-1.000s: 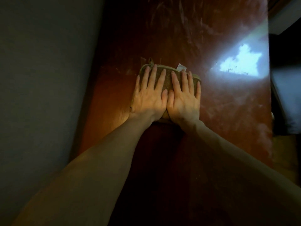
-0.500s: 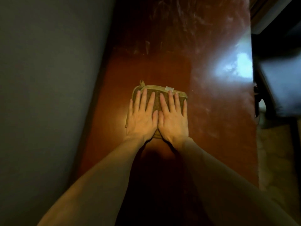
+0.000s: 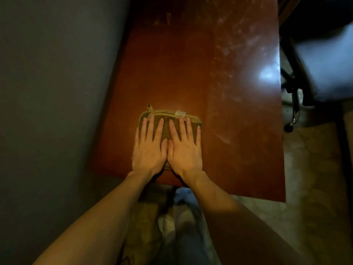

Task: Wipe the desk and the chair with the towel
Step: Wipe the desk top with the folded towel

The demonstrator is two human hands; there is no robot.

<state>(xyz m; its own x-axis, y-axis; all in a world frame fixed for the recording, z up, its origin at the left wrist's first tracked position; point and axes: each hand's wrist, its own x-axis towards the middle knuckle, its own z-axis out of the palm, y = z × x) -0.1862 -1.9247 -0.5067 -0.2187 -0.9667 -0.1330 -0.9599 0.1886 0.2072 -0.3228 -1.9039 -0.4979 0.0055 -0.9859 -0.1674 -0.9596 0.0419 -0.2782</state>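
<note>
Pressing the towel flat on the desk with left hand and right hand, fingers spread. Seems soft, light, floppy; best pushed from on top.

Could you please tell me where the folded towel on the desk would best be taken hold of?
Probably the far edge of the towel, near the small loop at its far-left corner, pinched from above. It lies folded flat on the desk, and the left hand and right hand press flat over its near part, so only that stacked far rim is free.
</note>
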